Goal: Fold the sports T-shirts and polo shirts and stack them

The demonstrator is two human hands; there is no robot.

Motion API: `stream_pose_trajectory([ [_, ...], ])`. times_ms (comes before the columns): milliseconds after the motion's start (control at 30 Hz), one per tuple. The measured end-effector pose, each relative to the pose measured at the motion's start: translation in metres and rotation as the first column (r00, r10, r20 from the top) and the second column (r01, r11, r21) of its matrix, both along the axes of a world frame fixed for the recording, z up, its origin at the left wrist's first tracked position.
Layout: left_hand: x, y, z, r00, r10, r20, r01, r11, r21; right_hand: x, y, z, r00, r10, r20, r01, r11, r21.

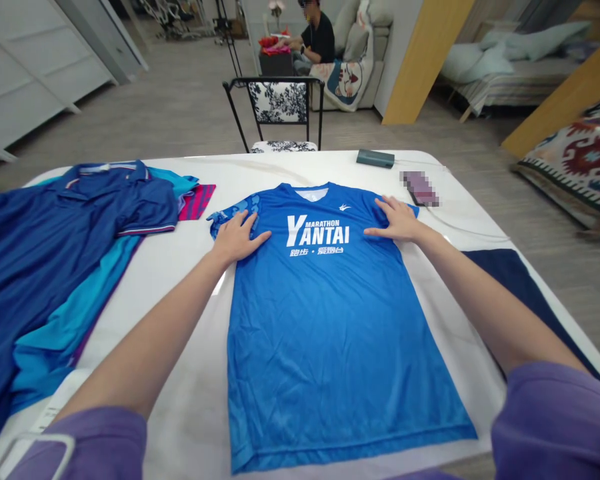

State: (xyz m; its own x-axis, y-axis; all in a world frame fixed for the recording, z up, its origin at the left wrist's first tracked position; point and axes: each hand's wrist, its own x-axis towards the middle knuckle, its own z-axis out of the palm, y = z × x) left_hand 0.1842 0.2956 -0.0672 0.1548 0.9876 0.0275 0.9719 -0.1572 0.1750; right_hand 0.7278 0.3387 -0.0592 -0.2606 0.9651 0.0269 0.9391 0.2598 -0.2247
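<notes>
A blue T-shirt (330, 320) with white "Marathon Yantai" lettering is spread flat on the white table (180, 293), neckline away from me and hem toward me. My left hand (239, 238) rests with spread fingers on the shirt beside its patterned left sleeve. Over at the opposite shoulder, my right hand (394, 220) lies flat with its fingers apart, partly covering the right sleeve. Neither hand grips the cloth. A few wrinkles run across the lower front.
Left on the table lies a pile of clothes topped by a navy polo shirt (85, 220). Dark fabric (510, 280) lies at the right. A power bank (375, 158) and a phone (421, 188) with cables sit at the back right. Behind stand a chair (280, 103) and a seated person (321, 40).
</notes>
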Motion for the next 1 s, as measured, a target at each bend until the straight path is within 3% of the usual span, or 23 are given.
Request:
stream_pose_trajectory([
  [67, 0.0, 0.006, 0.0, 0.999, 0.035, -0.005, -0.035, 0.999, -0.02, -0.027, 0.017, 0.004, 0.993, 0.073, -0.094, -0.069, 0.997, 0.044],
  [133, 0.008, 0.016, 0.003, 0.999, 0.039, 0.007, -0.04, 0.998, 0.043, -0.061, 0.035, 0.005, 0.976, 0.155, -0.15, -0.15, 0.988, 0.04],
  [267, 0.048, 0.055, 0.01, 0.996, -0.036, 0.077, 0.027, 0.993, 0.113, -0.114, 0.069, 0.0, 0.969, 0.192, -0.158, -0.201, 0.979, -0.04],
  [367, 0.064, 0.086, 0.003, 0.996, -0.047, 0.07, 0.047, 0.999, 0.011, -0.119, 0.087, -0.006, 0.987, 0.127, -0.103, -0.134, 0.989, -0.059],
  [500, 0.054, 0.108, -0.009, 0.997, -0.069, 0.044, 0.069, 0.997, -0.019, -0.108, 0.101, -0.011, 0.989, 0.13, -0.068, -0.133, 0.99, -0.045],
  [600, 0.054, 0.108, -0.004, 0.997, -0.073, 0.041, 0.072, 0.997, 0.017, -0.108, 0.103, -0.006, 0.987, 0.146, -0.066, -0.149, 0.988, -0.04],
  [667, 0.065, 0.094, 0.007, 0.996, -0.069, 0.056, 0.063, 0.994, 0.092, -0.111, 0.09, 0.003, 0.986, 0.152, -0.073, -0.152, 0.988, 0.009],
  [733, 0.082, 0.065, 0.018, 0.994, -0.062, 0.09, 0.052, 0.993, 0.11, -0.112, 0.056, 0.016, 0.983, 0.169, -0.072, -0.166, 0.985, 0.057],
  [800, 0.099, 0.019, 0.027, 0.989, -0.059, 0.136, 0.053, 0.997, 0.048, -0.108, -0.004, 0.029, 0.979, 0.196, -0.05, -0.192, 0.979, 0.065],
  [900, 0.118, -0.08, 0.031, 0.976, -0.092, 0.196, 0.097, 0.995, -0.017, -0.091, -0.131, 0.043, 0.975, 0.224, -0.002, -0.224, 0.974, 0.042],
  [1000, 0.125, -0.193, 0.027, 0.962, -0.182, 0.206, 0.188, 0.982, -0.01, -0.065, -0.266, 0.044, 0.977, 0.211, 0.025, -0.211, 0.977, 0.0],
])
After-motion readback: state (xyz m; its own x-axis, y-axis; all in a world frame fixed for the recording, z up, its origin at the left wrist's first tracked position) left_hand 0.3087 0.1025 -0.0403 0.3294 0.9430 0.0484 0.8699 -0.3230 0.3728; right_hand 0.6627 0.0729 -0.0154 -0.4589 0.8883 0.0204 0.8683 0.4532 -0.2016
